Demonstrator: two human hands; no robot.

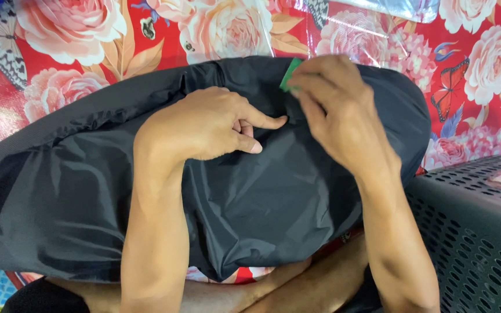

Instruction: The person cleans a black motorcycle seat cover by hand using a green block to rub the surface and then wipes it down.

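- My left hand (204, 124) lies knuckles-up on the black fabric (250, 197), index and thumb stretched toward the right hand, other fingers curled under. It's pressing the cloth flat, not gripping anything.
- My right hand (334, 110) is closed in a pinch on a small green piece (289, 74), prob. chalk or a clip; can't tell which, since most of it is hidden by my fingers.
- The green piece sits at my right fingertips, touching the fabric's far edge, just beyond the left index tip.
- The fabric is bunched over my lap, under both forearms, w/ folds running left of my left wrist.
- To do this bit well, I reckon: keep the left hand pinning the cloth taut right beside the green piece so it doesn't slide. The stuff looks slippery.
- Keep the pinch firm but low, so the piece stays on the edge and doesn't wander.
- The flowered red mat (163, 35) lies beyond both hands; the dark perforated basket (476, 232) sits right of my right forearm, apart from the work.
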